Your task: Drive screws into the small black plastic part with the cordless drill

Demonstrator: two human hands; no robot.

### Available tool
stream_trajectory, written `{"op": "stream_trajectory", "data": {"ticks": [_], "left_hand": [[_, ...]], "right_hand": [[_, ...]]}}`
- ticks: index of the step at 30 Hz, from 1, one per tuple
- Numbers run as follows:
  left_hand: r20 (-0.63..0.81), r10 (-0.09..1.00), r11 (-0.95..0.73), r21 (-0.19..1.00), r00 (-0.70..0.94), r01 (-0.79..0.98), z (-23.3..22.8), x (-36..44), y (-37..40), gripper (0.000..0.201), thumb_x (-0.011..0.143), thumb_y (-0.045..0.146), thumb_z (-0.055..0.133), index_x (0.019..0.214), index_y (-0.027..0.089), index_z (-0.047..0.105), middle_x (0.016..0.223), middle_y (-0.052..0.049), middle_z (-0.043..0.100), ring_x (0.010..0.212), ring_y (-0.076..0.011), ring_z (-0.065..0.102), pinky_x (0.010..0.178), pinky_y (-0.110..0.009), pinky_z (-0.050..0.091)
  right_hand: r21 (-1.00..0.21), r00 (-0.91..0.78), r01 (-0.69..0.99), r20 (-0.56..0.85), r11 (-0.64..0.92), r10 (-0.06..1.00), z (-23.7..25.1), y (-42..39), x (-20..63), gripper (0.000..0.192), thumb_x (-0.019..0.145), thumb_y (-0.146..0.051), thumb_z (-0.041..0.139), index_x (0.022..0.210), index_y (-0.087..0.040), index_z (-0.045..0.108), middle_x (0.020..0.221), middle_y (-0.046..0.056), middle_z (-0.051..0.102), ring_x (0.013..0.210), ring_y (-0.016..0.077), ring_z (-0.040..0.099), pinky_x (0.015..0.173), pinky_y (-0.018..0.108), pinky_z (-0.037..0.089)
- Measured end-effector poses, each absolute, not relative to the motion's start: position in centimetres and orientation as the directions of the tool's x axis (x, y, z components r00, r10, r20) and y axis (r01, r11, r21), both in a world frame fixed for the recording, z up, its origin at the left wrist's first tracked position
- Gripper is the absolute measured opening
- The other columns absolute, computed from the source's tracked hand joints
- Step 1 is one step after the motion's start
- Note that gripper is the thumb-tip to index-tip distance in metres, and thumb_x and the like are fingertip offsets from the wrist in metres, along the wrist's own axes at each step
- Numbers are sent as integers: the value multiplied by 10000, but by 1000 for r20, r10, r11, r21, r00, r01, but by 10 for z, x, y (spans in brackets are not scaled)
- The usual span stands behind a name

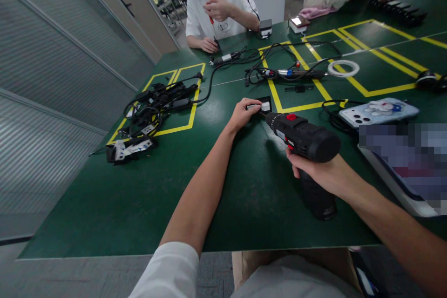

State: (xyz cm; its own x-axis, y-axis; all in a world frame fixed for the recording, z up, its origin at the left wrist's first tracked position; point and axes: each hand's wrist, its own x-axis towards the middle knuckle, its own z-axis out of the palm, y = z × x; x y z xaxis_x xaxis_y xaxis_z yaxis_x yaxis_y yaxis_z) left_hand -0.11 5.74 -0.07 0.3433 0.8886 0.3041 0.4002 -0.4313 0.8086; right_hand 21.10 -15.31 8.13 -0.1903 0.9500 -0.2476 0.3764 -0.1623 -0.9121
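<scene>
Near the left edge of the worktop [244, 214], black cables [174, 98] are heaped. Toward the middle, a small black-and-white part [266, 106] is held down under the left hand [241, 114]; whether it is also pinched cannot be told. Just right, a drill [303, 135] is gripped by the right hand [316, 167], its nose beside the part. Ideally, the part should be pinned flat, the drill lined up squarely, and fingertips kept clear.

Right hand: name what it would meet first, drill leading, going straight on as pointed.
Through the drill, the right hand would probably meet the small black part at the left hand; depth is unclear, so that hand itself could come first.
</scene>
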Motion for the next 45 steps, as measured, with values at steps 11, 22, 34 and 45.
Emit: {"op": "stream_trajectory", "data": {"ticks": [11,22,34,45], "left_hand": [[310,884,-440,807,350,394,2,0,55,223,825,330,632,977,205,736,1060,-65,669,1040,-204,594,996,-364,432],[299,883,-439,800,363,409,1,-1,57,232,833,338,621,997,217,732,1079,-60,664,1038,-206,590,990,-370,438],[311,875,-457,782,370,424,0,-1,57,240,838,345,617,1009,213,721,1080,-65,666,1064,-203,582,1006,-368,425],[327,867,-471,786,377,402,1,-1,55,233,832,316,625,1002,192,725,1067,-72,666,1054,-198,587,988,-350,427]], "right_hand": [[-926,-193,338,-245,-170,950,83,-157,208,111,796,-280,599,825,-192,661,595,6,643,592,180,620,599,304,464],[-922,-184,342,-254,-181,949,82,-156,209,98,792,-284,610,797,-198,658,587,13,643,590,187,623,606,319,480],[-922,-165,347,-242,-173,956,83,-158,206,106,774,-288,611,723,-199,635,572,19,636,583,188,625,574,312,474],[-937,-161,298,-236,-181,958,89,-158,202,70,758,-257,620,802,-205,606,573,-4,619,559,182,617,580,317,473]]}}
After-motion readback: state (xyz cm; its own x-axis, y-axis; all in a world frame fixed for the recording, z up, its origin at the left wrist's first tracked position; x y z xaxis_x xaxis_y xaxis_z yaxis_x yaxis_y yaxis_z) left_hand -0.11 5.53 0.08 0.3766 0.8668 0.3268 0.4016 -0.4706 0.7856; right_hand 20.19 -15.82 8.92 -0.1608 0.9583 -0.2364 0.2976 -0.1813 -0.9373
